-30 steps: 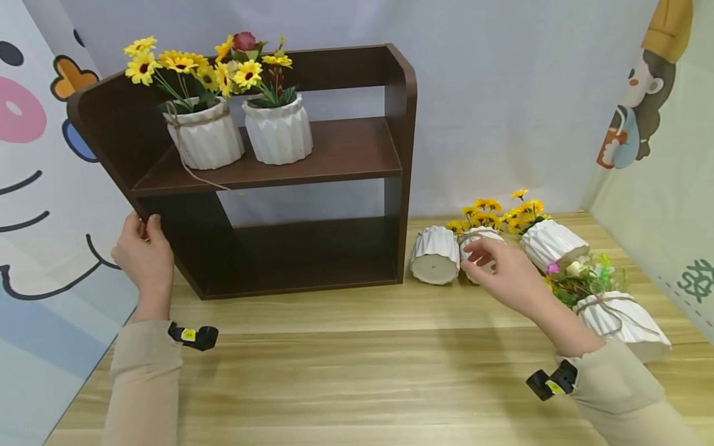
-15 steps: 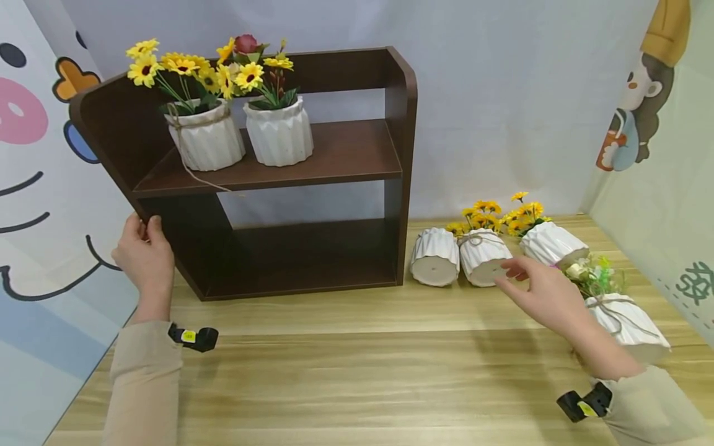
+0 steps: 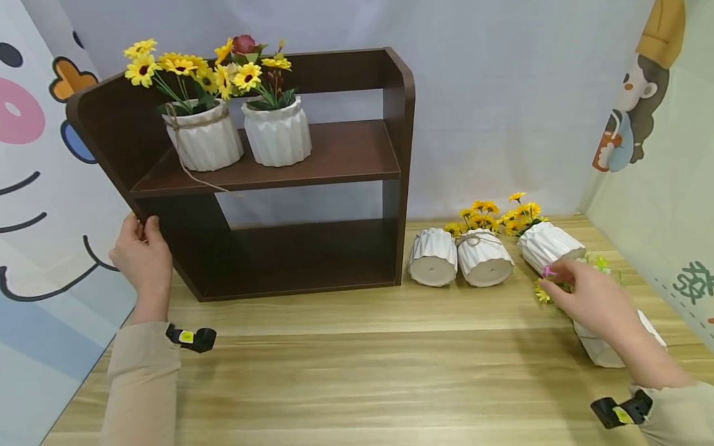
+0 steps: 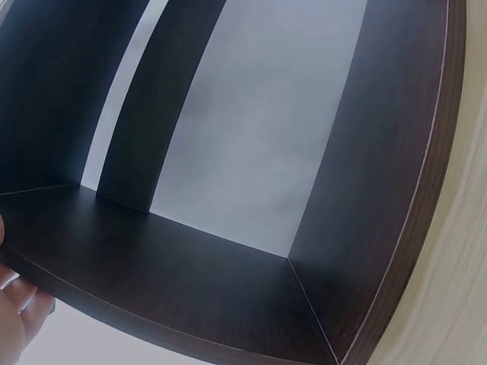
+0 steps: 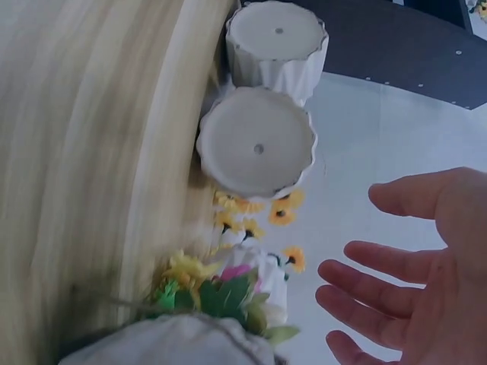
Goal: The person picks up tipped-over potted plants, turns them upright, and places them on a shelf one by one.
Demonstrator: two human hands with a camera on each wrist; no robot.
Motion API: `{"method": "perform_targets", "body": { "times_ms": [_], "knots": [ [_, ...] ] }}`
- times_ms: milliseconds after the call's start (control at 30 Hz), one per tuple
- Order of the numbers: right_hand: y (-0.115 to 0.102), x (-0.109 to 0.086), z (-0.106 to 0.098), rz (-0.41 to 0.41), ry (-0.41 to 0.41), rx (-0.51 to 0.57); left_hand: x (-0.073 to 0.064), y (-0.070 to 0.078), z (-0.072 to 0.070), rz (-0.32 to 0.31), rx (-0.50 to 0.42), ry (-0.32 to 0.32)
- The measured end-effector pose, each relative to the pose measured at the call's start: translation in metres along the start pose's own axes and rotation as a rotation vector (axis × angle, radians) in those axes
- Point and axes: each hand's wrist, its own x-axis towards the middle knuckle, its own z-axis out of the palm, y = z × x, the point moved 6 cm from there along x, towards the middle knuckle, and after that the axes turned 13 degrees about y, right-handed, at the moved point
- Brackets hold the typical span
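**Fluted white pots (image 3: 484,259) lie tipped beside a smooth dark-brown two-tier shelf (image 3: 351,148)**

The left hand (image 3: 143,257) pinches the shelf's side edge. The right hand (image 3: 597,297), grip spread, is near a ribbed white flowerpot (image 3: 599,348) lying on the pale wood-grained tabletop (image 3: 357,378), before a greyish wall (image 3: 502,93).

The left grip (image 3: 144,257) has its thumb and fingers bent, its forearm (image 3: 144,378) pointing straight ahead; the right grip (image 3: 594,303) hangs with fingers (image 5: 373,287) parted and thumb apart, its arm slanting inward.
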Motion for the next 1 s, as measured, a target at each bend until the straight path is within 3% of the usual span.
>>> {"method": "perform_targets", "body": {
  "times_ms": [133, 233, 400, 567, 833, 1000],
  "knots": [
    [0.015, -0.003, -0.004, 0.026, 0.015, -0.030, 0.000, 0.001, -0.001, -0.007, 0.001, 0.000],
    [0.024, -0.005, -0.008, 0.039, 0.078, -0.065, 0.001, 0.001, -0.002, -0.013, 0.000, 0.001],
    [0.041, -0.011, -0.011, 0.125, 0.138, -0.161, 0.001, 0.001, -0.003, -0.003, -0.008, 0.001],
    [0.060, -0.016, -0.008, 0.244, 0.055, -0.235, 0.002, 0.002, -0.002, 0.007, -0.008, 0.006],
    [0.081, -0.021, 0.000, 0.297, -0.082, -0.256, 0.001, -0.001, 0.000, -0.016, 0.007, 0.002],
    [0.089, -0.025, 0.005, 0.347, -0.102, -0.219, 0.000, 0.000, 0.000, -0.016, -0.007, -0.001]
  ]
}}
